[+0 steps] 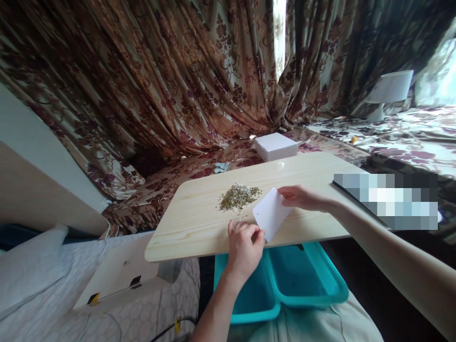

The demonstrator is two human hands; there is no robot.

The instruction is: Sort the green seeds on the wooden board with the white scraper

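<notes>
A thin white card [271,213] with rounded corners and a small hole is tilted over the wooden tabletop [192,213]. My right hand [297,197] grips its upper right edge between thumb and fingers. At its lower corner, the thumb and forefinger of my left hand [245,244] pinch the card, while the other fingers reach out over the table. Left of the card lies a loose pile of small green and whitish grains [239,196]; a few stray grains are scattered between it and my left hand.
Two turquoise bins [302,275] sit side by side below the table's near edge. A white box [276,145] stands behind the table, and a dark-edged device [359,202], partly blurred out, lies at the right. A large pale carton [117,270] rests on the bed at left.
</notes>
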